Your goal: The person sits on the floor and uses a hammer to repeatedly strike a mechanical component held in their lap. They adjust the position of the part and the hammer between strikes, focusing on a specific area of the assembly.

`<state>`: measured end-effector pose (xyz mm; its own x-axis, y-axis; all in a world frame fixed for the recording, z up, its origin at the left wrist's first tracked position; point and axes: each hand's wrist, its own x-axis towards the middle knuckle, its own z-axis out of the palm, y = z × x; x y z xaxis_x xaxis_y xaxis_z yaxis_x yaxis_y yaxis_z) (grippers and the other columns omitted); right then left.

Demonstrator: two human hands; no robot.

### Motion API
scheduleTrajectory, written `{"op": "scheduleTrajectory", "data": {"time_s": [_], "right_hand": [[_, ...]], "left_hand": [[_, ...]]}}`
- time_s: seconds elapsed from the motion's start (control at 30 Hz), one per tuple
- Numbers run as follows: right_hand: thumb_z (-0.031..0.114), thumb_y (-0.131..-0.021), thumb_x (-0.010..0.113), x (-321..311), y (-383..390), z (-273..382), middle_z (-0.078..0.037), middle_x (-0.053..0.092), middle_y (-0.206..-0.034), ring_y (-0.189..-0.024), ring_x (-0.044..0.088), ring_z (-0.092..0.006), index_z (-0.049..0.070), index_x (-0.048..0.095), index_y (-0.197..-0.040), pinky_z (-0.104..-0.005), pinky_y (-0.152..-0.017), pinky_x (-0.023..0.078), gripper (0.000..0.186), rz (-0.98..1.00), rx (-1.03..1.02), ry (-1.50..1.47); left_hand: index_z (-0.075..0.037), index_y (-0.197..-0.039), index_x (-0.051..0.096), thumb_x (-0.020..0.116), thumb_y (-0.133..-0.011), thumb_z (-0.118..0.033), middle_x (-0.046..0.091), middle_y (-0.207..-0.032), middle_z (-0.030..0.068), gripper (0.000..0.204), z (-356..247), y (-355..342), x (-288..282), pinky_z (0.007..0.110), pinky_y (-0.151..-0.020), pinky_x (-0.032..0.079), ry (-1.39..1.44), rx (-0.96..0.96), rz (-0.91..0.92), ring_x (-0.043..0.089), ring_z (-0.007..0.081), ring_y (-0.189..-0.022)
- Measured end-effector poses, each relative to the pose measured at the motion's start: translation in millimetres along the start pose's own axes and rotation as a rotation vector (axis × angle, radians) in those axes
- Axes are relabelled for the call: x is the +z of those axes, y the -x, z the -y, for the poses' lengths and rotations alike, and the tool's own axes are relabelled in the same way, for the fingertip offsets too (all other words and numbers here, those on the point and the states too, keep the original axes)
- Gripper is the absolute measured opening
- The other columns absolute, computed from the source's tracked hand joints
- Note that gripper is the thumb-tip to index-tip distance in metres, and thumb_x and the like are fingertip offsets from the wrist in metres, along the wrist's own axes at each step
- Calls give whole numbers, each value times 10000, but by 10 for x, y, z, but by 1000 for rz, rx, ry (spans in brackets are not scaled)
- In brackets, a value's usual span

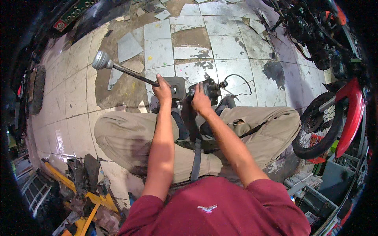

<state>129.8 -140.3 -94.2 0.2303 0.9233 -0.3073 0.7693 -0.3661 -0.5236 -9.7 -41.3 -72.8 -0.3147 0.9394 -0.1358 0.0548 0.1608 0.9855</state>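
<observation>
My left hand (163,91) is closed around the near end of a dark rod (132,73), which slants up to the left. At its far end sits a silver, ribbed round head (102,60). Beside that hand is a grey squarish plate with an opening (179,87); I cannot tell whether the hand touches it. My right hand (201,101) rests on a dark mechanical part (212,89), its fingers pointing forward along the part's left side and its thumb side partly hidden. A thin black cable (249,84) loops from the part's right end. Both hands are between my bent knees, low over the floor.
Broken, lifted tiles (130,47) and bare patches lie ahead. A motorcycle wheel (319,126) with a red fender (349,114) stands at right, near a grey crate (303,181). Yellow metal bars (94,196) and parts are piled at lower left.
</observation>
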Motion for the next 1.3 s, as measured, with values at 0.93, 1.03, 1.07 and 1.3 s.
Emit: {"op": "scheduleTrajectory", "data": {"time_s": [0.93, 1.03, 1.07, 1.3], "right_hand": [[41, -818, 466, 100, 79, -131, -210, 126, -1554, -713, 665, -419, 11, 150, -1483, -478, -578, 544, 737, -55, -81, 108], [-15, -789, 471, 78, 209, -51, -193, 53, -1568, -707, 651, -433, 20, 89, -1497, -493, -586, 534, 805, -42, -63, 37], [-26, -783, 470, 71, 374, 29, -191, 40, -1570, -706, 649, -435, 23, 77, -1499, -495, -589, 533, 819, -36, -52, 13], [-27, -747, 511, 83, 296, 1, -218, 55, -1560, -750, 638, -470, -3, 64, -1487, -523, -614, 525, 864, -104, -35, -85]], "left_hand": [[-35, -506, 457, 416, -977, -455, 513, -485, 73, 632, -95, 73, 13, 390, -575, 420, -38, 8, -23, 512, 234, -500], [-27, -512, 467, 412, -981, -438, 525, -488, 82, 627, -72, 43, 5, 396, -587, 429, -39, -3, -29, 520, 246, -496], [-25, -513, 470, 414, -982, -434, 529, -489, 84, 625, -43, 38, -32, 395, -590, 432, -54, -4, -32, 523, 245, -496], [-34, -512, 479, 422, -985, -420, 520, -468, 71, 613, -48, 20, 51, 392, -572, 428, 0, 3, -30, 515, 232, -473]]}}
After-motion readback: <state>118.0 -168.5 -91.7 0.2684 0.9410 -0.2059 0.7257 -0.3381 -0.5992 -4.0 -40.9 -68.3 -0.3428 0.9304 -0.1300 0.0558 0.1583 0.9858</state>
